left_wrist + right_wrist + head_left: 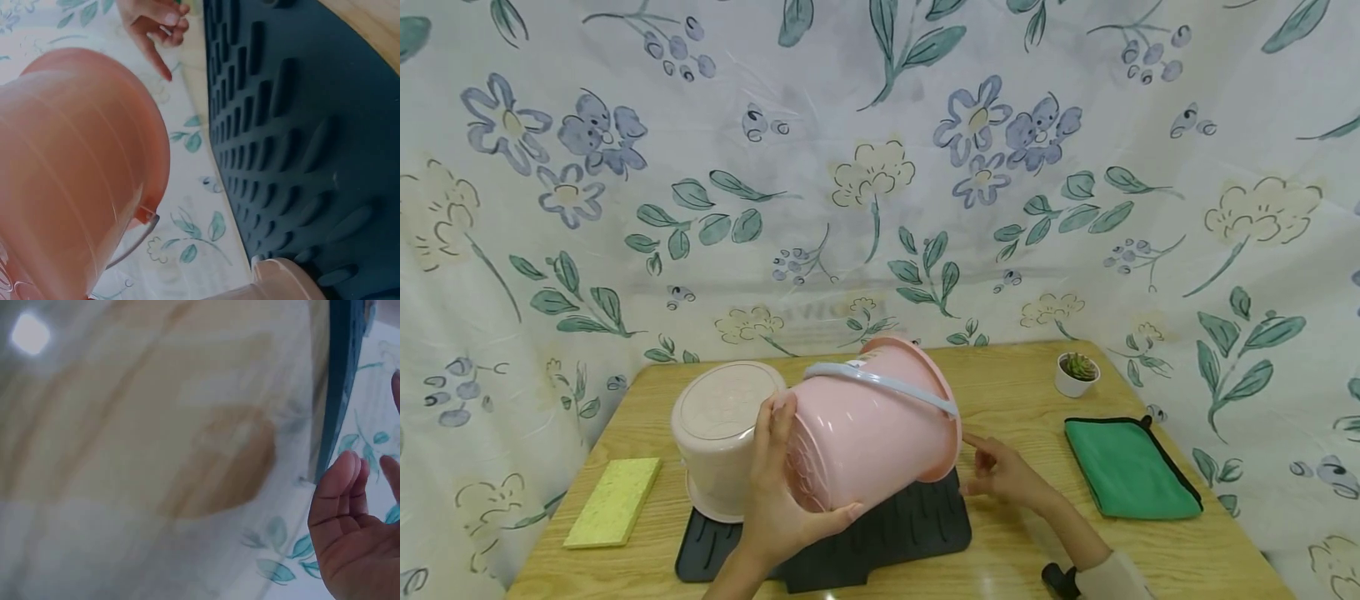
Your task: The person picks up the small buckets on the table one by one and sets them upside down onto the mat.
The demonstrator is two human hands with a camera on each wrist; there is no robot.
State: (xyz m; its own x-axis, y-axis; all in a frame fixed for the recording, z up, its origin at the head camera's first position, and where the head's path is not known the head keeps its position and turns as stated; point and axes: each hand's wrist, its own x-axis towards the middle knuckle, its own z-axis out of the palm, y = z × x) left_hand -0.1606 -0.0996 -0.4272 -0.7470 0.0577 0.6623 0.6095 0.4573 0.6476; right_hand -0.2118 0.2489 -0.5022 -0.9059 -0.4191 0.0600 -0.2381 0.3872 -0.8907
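Note:
A pink bucket [872, 433] lies tilted on its side in the air, its mouth toward the right and its light blue handle [880, 382] across its upper side. My left hand [769, 508] grips it by the base, with the thumb underneath and the fingers up the far side. Just right of the rim is my right hand [1011, 479], index finger extended toward it and the other fingers loosely bent, holding nothing. In the left wrist view a gap shows between the right hand [153, 25] and the bucket [69, 162]. The bucket's inside is hidden.
A beige bucket [718, 454] stands upside down on a black ridged mat [917, 521], close left of the pink one. A yellow sponge [613, 504] lies at the left. At the right are a green cloth [1131, 467] and a small potted succulent [1077, 377]. A floral curtain hangs behind.

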